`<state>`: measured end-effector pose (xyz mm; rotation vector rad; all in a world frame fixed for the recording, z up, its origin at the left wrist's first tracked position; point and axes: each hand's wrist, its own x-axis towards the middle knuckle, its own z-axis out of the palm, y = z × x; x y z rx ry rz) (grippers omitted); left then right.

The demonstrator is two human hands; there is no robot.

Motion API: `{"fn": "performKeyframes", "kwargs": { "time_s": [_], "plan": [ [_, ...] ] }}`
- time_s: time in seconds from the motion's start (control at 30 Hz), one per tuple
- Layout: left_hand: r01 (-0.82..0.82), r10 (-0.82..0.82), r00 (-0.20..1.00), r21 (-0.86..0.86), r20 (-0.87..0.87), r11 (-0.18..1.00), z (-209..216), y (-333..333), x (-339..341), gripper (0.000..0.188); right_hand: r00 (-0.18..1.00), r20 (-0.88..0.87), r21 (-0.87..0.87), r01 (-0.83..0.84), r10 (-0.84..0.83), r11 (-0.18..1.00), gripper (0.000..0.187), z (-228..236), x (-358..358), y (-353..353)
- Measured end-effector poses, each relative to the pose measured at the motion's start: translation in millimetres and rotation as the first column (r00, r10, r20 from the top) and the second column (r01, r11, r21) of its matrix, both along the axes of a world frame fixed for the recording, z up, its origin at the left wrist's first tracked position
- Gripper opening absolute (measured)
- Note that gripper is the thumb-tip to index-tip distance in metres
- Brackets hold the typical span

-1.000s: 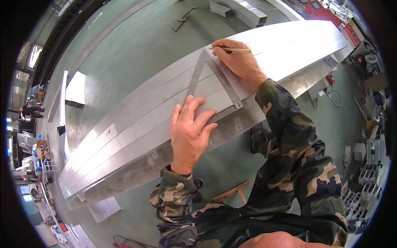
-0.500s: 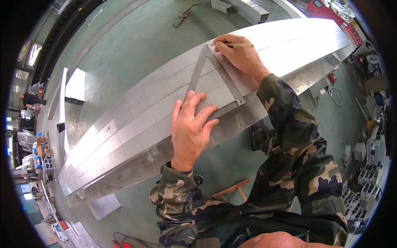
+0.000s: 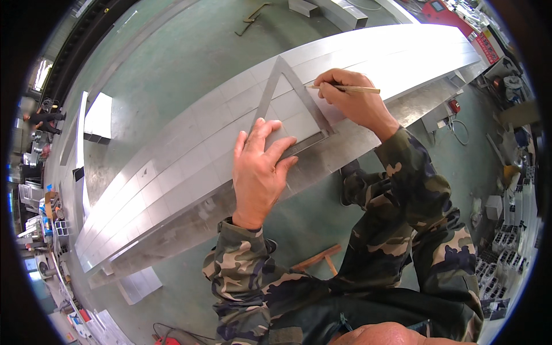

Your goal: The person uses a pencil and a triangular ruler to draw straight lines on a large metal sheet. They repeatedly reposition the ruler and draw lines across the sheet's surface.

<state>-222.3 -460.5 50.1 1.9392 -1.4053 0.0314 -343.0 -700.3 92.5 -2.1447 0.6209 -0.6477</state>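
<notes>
A flat metal set square (image 3: pixel 306 98) with a hollow middle lies on a long, shiny sheet-metal panel (image 3: pixel 190 135) ruled with a grid of lines. My left hand (image 3: pixel 260 164) presses on the square's left corner, fingers spread over the frame and its opening. Between thumb and fingers of my right hand (image 3: pixel 353 103) is a wooden pencil (image 3: pixel 362 89), held nearly level. Its tip points left, close to the right leg of the square, below the top corner; whether it touches the metal I cannot tell.
The panel lies on a metal-topped bench (image 3: pixel 198 215). A small wooden stand (image 3: pixel 316 259) is on the floor near my legs. Metal box sections (image 3: pixel 339 11) lie beyond the bench. A red machine (image 3: pixel 440 12) stands far right. Another person (image 3: pixel 43 119) is far off at left.
My right hand has moved the pencil from the square's top corner toward me and to the right, along the right leg. My left hand stays on the square. The whole view has shifted slightly.
</notes>
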Motion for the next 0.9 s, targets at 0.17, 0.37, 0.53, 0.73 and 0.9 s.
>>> {"fn": "performKeyframes", "kwargs": {
  "time_s": [0.17,0.37,0.53,0.73,0.9],
  "plan": [
    [-0.014,0.014,1.0,0.006,0.003,1.0,-1.1,2.6,1.1,0.035,0.996,-0.082,-0.041,-0.037,0.033,0.998,0.023,9.0,-30.7,17.5],
    [-0.023,0.023,1.0,0.009,0.006,1.0,-0.7,3.0,1.0,0.034,0.977,-0.162,-0.006,-0.139,0.136,0.99,0.019,22.5,-72.9,28.8],
    [-0.016,0.016,1.0,0.016,-0.005,1.0,1.6,1.5,0.4,0.034,0.982,0.168,0.026,-0.094,0.089,0.995,0.022,9.3,-80.7,21.4],
    [-0.01,0.01,1.0,0.027,0.008,1.0,4.7,5.6,-0.8,0.034,0.993,0.092,-0.386,-0.035,0.076,0.922,0.059,-13.4,-65.0,-32.7],
    [-0.016,0.014,0.998,0.039,0.06,0.999,11.5,1.9,-7.1,0.035,0.991,-0.07,-0.428,-0.13,0.111,0.894,0.11,-29.5,-83.9,-48.6]
  ]
}}
